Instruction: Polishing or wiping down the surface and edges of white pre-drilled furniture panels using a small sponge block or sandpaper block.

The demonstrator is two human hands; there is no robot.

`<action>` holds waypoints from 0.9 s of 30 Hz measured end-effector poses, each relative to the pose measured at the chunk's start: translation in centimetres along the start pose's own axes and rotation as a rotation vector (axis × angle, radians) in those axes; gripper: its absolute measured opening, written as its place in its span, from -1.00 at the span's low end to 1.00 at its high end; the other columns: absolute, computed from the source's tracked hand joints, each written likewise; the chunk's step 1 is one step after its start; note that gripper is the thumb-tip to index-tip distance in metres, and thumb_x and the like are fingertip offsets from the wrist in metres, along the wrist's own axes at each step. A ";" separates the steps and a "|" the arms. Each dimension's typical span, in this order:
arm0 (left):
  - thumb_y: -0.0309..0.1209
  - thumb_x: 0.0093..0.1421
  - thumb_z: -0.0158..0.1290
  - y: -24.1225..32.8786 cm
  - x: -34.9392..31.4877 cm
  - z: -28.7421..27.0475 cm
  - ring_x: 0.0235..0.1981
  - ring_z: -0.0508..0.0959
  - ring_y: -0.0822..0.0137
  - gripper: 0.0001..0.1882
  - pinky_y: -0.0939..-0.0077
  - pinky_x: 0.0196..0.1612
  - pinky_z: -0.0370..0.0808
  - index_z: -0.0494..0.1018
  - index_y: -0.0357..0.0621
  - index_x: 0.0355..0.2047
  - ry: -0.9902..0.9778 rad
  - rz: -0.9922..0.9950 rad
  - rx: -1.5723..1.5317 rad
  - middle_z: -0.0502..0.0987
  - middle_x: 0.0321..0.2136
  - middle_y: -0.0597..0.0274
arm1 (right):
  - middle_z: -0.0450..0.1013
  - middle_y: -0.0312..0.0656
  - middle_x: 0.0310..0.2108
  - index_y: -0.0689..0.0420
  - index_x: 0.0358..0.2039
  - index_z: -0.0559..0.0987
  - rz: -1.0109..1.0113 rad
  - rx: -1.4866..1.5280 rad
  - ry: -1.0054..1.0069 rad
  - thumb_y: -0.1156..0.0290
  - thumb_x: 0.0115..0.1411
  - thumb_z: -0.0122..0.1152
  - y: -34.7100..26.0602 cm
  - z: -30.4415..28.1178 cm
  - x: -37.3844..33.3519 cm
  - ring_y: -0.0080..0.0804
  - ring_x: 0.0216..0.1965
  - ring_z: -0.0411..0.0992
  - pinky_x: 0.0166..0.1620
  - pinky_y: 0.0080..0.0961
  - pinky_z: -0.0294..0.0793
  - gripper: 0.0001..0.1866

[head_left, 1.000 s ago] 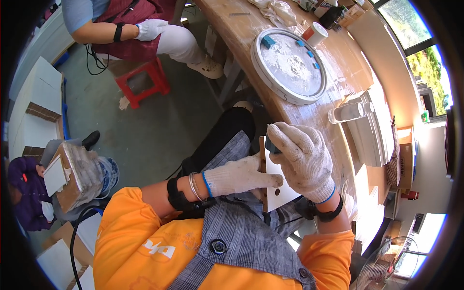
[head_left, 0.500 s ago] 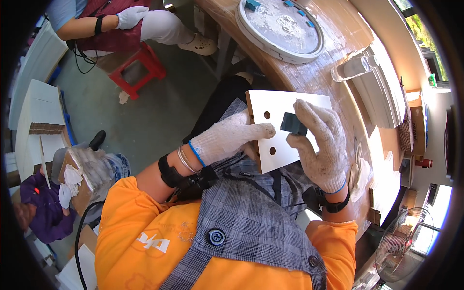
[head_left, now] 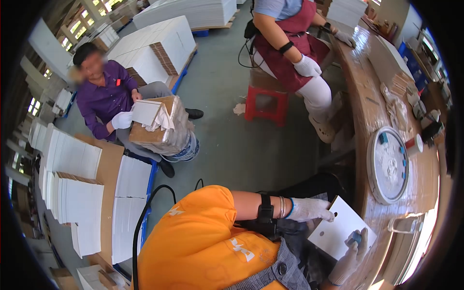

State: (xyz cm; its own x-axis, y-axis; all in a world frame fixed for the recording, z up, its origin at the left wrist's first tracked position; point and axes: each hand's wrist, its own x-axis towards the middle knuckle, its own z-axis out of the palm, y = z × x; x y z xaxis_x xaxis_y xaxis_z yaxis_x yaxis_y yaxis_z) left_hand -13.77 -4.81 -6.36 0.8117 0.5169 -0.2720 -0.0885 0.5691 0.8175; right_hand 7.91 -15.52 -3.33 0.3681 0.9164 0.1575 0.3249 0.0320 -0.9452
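Observation:
My left hand [head_left: 311,210], in a white knit glove, grips the near-left edge of a white rectangular panel [head_left: 343,228], thumb on top. Two round dark holes show in the panel's face close to that edge. My right hand [head_left: 350,261], also gloved, pinches a small dark blue block [head_left: 356,237] over the panel's right part. I cannot tell whether the block touches the face. The panel is tilted, over my lap beside the table edge.
On the wrapped table [head_left: 360,104] stand a round grey tray [head_left: 372,166] with small blue pieces, a white cup [head_left: 414,144] and a clear container [head_left: 403,225]. One co-worker sits by a red stool [head_left: 266,104], another holds a white panel [head_left: 146,112]. White stacks [head_left: 72,162] stand left.
The view has swung left, so my hands and the table appear farther right and both co-workers show more fully. My hands still hold the panel and the blue block.

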 end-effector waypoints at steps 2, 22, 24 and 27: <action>-0.26 0.19 -0.06 -0.4 -0.2 -0.4 -0.11 0.51 0.20 -0.56 0.26 -0.14 0.56 0.31 -0.29 0.00 0.029 0.001 0.016 0.43 -0.11 0.04 | 0.42 0.00 -0.10 0.29 0.07 0.38 -0.073 0.092 -0.162 0.34 0.27 -0.02 -0.2 -0.6 0.7 -0.21 -0.09 0.40 -0.12 -0.36 0.45 -0.59; -0.33 0.24 -0.04 -4.7 2.5 -4.4 -0.13 0.54 0.09 -0.55 0.17 -0.12 0.55 0.28 -0.24 0.11 -0.025 -0.001 -0.386 0.48 -0.08 -0.01 | 0.52 -0.01 -0.19 0.28 -0.28 0.59 -0.099 -0.210 0.029 0.56 0.09 0.22 0.5 0.7 2.7 -0.18 -0.19 0.49 -0.14 -0.37 0.52 -0.84; -0.33 0.25 -0.05 -4.9 2.5 -4.8 -0.13 0.54 0.09 -0.55 0.16 -0.11 0.54 0.28 -0.24 0.11 -0.043 0.000 -0.412 0.48 -0.08 -0.01 | 0.53 -0.05 -0.20 0.27 -0.33 0.60 -0.071 -0.189 0.066 0.53 0.09 0.24 0.1 1.0 2.8 -0.23 -0.20 0.50 -0.13 -0.40 0.52 -0.87; -0.33 0.25 -0.05 -4.8 2.6 -4.9 -0.12 0.54 0.09 -0.54 0.13 -0.11 0.54 0.27 -0.24 0.12 -0.077 -0.008 -0.450 0.48 -0.07 0.00 | 0.52 -0.06 -0.17 0.26 -0.31 0.61 -0.059 -0.181 0.083 0.54 0.07 0.25 -0.2 1.3 2.6 -0.23 -0.17 0.49 -0.12 -0.43 0.51 -0.85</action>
State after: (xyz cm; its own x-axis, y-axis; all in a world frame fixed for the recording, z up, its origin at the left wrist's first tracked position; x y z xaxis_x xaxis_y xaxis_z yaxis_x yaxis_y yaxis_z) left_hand -14.03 -3.05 -13.49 0.8522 0.4723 -0.2252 -0.3104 0.8028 0.5091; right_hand 7.68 -12.64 -3.12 0.4124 0.8785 0.2411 0.4963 0.0053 -0.8682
